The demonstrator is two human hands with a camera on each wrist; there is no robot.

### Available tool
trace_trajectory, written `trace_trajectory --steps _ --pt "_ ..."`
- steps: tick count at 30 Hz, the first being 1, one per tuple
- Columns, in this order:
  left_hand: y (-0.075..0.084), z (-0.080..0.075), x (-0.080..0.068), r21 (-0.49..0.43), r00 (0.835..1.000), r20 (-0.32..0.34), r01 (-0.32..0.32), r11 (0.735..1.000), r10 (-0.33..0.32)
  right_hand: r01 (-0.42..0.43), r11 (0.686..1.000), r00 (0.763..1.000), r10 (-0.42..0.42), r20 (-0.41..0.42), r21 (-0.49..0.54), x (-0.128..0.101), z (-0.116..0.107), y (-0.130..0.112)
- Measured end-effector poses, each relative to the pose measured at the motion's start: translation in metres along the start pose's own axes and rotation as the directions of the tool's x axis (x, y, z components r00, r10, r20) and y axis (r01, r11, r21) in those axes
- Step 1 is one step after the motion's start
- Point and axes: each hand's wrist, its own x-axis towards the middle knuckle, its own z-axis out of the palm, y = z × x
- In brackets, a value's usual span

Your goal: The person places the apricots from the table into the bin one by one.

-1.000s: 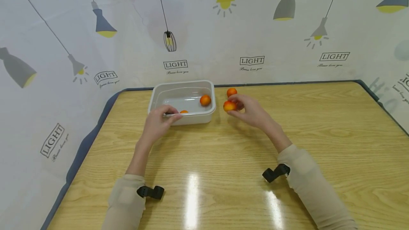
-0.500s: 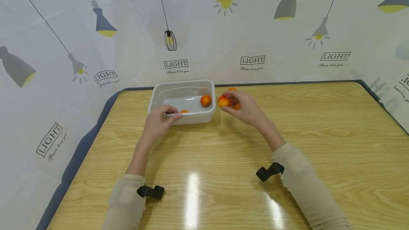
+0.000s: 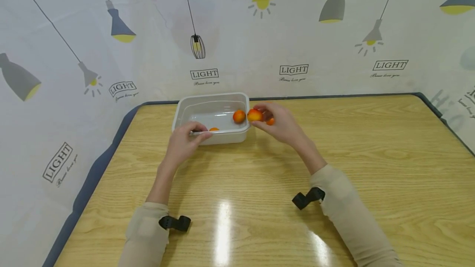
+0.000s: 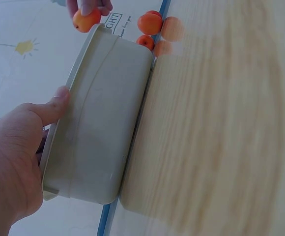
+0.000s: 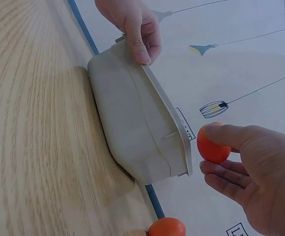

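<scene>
My left hand [image 3: 183, 145] grips the near rim of a light grey plastic tub [image 3: 226, 137], thumb outside and fingers over the inner side. Inside the tub lie an orange-red fruit [image 3: 239, 116] at the right end and another orange fruit [image 3: 213, 129], mostly hidden by the near wall. My right hand [image 3: 280, 122] pinches a round orange fruit [image 3: 255, 115] with a yellow and red blush, between thumb and fingertips. It is level with the tub's right rim, as the held fruit [image 5: 214, 143] in the right wrist view also shows.
Behind my right hand, a loose fruit [image 3: 270, 121] shows on the wooden table [image 3: 256, 193]. In the left wrist view, several loose fruits [image 4: 150, 23] sit beyond the tub's end. A white wall covering [image 3: 237, 61] printed with lamps rises along the table's back edge.
My right hand has carried the held fruit leftward and slightly up, from beside the loose fruits to the tub's right rim. The left hand and tub stay in place.
</scene>
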Motion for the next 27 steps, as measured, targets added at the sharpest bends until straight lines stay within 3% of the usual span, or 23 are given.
trace_trajectory --steps 9,27 --pt "0.0 -0.001 0.001 0.002 1.0 -0.005 -0.003 1.0 0.003 0.075 0.997 0.997 -0.075 -0.035 0.011 0.007 0.006 -0.004" --pt "-0.003 0.001 0.001 -0.005 1.0 -0.007 -0.004 1.0 0.004 0.077 0.996 0.994 -0.073 -0.076 0.055 0.017 0.018 -0.017"
